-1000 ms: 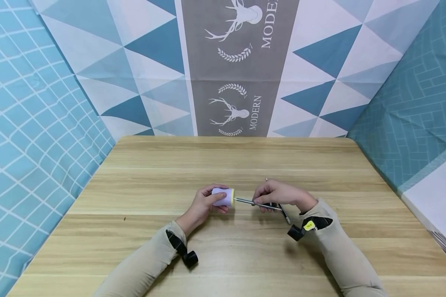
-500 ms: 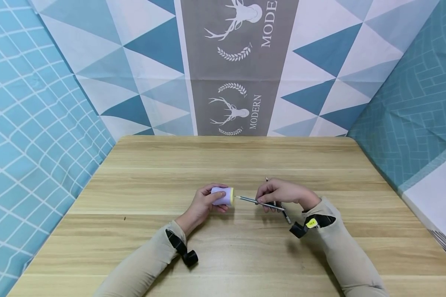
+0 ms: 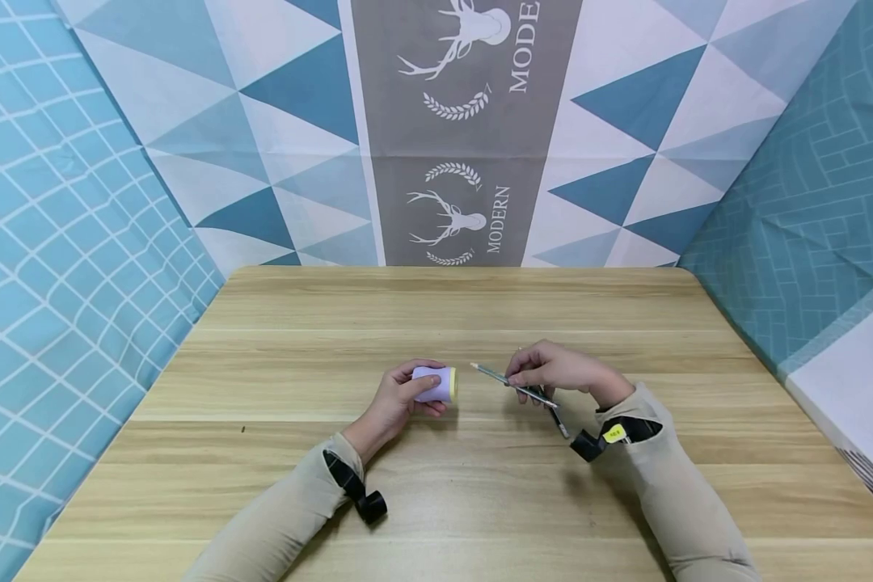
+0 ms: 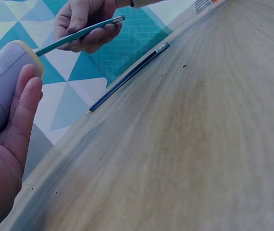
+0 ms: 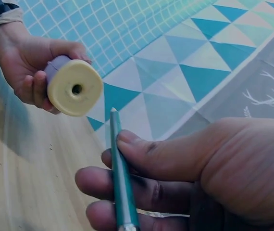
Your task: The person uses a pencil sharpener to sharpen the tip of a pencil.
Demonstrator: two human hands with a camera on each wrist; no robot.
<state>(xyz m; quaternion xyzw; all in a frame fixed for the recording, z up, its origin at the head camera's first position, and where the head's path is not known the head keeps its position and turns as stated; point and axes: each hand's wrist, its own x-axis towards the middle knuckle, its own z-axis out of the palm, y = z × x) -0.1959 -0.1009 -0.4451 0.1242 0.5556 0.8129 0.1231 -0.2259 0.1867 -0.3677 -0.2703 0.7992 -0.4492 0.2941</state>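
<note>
My left hand (image 3: 400, 398) grips a lavender pencil sharpener (image 3: 432, 385), which lies on its side in my fingers. Its yellow end, with a round hole (image 5: 77, 90) in the middle, points toward my right hand (image 3: 563, 373). That hand pinches a green pencil (image 5: 120, 168) between thumb and fingers. In the head view the pencil's pale tip is tilted up to the left and stands apart from the sharpener. Below my right hand a dark pencil (image 4: 127, 77) with a metal-banded end lies on the table, partly hidden by the hand in the head view.
The wooden table (image 3: 436, 501) spreads around both hands. A tiny dark speck (image 3: 243, 429) lies on it at the left. Patterned cloth (image 3: 451, 162) hangs behind the table, with more at both sides.
My right hand has drawn the green pencil away from the sharpener's hole, to the right and slightly up, and its tip has tilted upward. My left hand stays nearly still with the sharpener.
</note>
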